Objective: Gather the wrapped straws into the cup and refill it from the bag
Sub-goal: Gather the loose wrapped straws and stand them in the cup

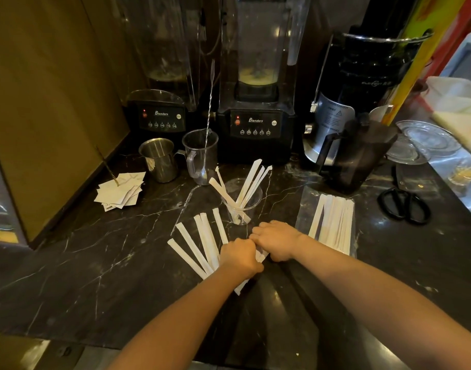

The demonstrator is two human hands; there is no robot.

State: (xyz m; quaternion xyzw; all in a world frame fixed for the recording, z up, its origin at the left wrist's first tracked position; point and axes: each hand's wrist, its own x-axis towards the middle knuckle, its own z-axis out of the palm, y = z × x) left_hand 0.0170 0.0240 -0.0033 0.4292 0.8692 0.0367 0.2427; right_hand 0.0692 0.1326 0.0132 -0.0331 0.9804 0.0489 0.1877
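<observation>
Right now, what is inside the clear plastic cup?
The clear plastic cup holds several wrapped straws standing tilted, their tops fanning out over the rim. Their lower ends rest at the bottom. Glare and overlap hide the exact count.

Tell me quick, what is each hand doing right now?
Left hand: closed around the near ends of the wrapped straws fanned on the counter.
Right hand: fingers curled down on the same bunch beside it, helping gather it.

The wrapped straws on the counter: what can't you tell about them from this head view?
- Loose white paper-wrapped straws: near ends hidden under the left hand and right hand; the count is unclear.
- Clear plastic bag of straws: wrappers overlap, so they are uncountable.
- Clear plastic cup: straw bottoms are blurred.
</observation>
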